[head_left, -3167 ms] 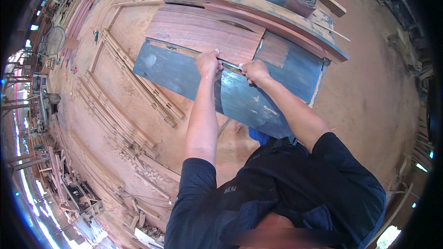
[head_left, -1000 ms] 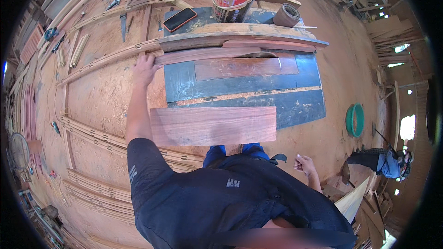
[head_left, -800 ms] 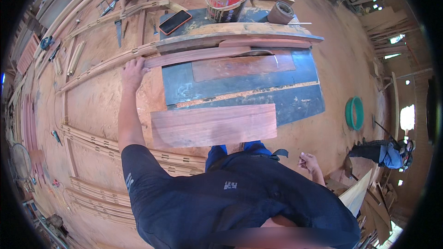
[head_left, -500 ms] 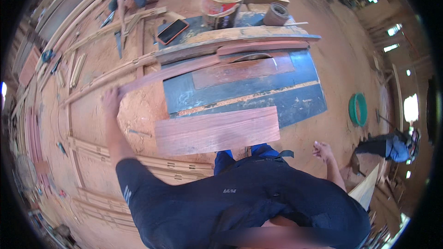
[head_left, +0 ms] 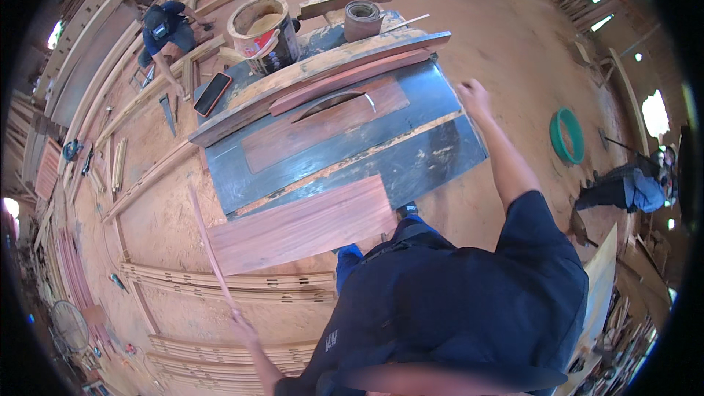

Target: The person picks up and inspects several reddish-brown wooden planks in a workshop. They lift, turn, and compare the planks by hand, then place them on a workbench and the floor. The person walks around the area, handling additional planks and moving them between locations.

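My left hand (head_left: 243, 328) is closed round the near end of a long thin wooden strip (head_left: 207, 242). The strip slants up and away, past the left end of a wide reddish board (head_left: 301, 224) at the near edge of the saw table (head_left: 293, 165). Just off the table's right end, my right hand (head_left: 475, 99) hovers with its fingers curled and nothing visible in them. The saw blade (head_left: 330, 105) stands up through a slot in a wooden insert. A narrow reddish piece of wood (head_left: 352, 81) lies against the long fence (head_left: 242, 121) behind the blade.
A bucket (head_left: 262, 33), a grey roll (head_left: 363, 20) and a phone (head_left: 213, 94) sit behind the fence. One person (head_left: 167, 33) crouches among timber at the far left; another (head_left: 631, 183) is at the right beyond a green ring-shaped object (head_left: 567, 136). Slotted timbers (head_left: 227, 279) lie left.
My left hand has drawn the thin strip away from the fence and back toward my left side. My right hand has risen from beside me to the table's right end. The view has shifted.
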`<state>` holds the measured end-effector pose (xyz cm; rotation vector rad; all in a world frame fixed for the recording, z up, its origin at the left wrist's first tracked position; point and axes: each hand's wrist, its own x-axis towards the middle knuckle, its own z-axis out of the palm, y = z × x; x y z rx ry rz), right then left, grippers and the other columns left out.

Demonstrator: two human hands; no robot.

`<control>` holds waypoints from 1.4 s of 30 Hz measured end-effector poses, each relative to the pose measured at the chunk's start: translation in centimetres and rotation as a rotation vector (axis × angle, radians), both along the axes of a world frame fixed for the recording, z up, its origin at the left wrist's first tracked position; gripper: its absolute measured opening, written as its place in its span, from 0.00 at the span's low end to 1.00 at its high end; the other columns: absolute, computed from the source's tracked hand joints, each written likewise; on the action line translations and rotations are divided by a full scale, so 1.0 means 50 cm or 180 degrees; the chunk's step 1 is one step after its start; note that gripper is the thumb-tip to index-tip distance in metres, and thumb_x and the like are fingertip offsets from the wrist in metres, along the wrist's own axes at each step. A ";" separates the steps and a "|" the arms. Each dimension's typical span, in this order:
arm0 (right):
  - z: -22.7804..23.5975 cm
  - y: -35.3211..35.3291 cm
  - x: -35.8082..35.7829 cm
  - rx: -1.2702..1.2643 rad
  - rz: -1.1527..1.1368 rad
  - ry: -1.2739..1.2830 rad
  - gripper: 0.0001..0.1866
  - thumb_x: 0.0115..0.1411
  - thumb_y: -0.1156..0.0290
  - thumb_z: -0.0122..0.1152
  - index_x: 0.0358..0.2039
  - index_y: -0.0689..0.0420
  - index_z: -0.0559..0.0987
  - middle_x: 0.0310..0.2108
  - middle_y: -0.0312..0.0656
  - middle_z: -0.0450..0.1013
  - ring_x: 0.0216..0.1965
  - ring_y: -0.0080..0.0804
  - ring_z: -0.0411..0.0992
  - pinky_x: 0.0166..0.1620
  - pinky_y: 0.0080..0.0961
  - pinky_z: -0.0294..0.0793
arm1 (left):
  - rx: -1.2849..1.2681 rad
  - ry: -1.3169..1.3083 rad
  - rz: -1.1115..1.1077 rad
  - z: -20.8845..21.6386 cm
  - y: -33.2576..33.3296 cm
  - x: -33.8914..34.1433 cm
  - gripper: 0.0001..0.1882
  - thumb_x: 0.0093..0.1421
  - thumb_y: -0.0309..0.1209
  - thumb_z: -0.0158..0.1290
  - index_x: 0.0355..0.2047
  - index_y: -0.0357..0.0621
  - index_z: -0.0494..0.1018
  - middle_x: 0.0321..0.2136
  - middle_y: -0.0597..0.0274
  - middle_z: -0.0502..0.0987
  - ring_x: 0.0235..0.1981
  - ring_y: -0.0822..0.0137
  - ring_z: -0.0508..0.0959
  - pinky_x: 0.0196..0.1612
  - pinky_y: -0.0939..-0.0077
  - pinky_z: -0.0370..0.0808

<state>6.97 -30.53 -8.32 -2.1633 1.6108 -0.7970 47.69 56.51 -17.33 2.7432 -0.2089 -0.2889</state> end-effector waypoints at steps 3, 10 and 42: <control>0.005 -0.115 0.114 -0.0601 0.0942 0.0933 0.27 0.59 0.58 0.66 0.58 0.51 0.76 0.61 0.45 0.70 0.62 0.47 0.68 0.63 0.41 0.69 | -0.1508 0.1166 0.2030 -0.087 -0.056 -0.367 0.32 0.70 0.57 0.47 0.53 0.36 0.72 0.21 0.64 0.72 0.14 0.68 0.69 0.16 0.66 0.67; -0.029 -0.214 0.206 -0.0956 0.1567 0.1234 0.22 0.57 0.61 0.67 0.50 0.53 0.76 0.49 0.46 0.71 0.56 0.47 0.69 0.56 0.46 0.72 | -0.2273 0.2117 0.3114 -0.137 -0.333 -0.758 0.31 0.70 0.57 0.47 0.49 0.38 0.73 0.20 0.64 0.72 0.13 0.68 0.69 0.15 0.67 0.66; -0.360 0.150 -1.076 0.3805 -0.0359 0.1779 0.33 0.68 0.39 0.50 0.33 0.61 0.83 0.21 0.45 0.75 0.17 0.37 0.73 0.19 0.39 0.72 | -0.3341 0.3830 0.2773 -0.230 -0.386 -1.197 0.26 0.73 0.51 0.42 0.41 0.39 0.75 0.26 0.58 0.80 0.21 0.67 0.80 0.18 0.74 0.74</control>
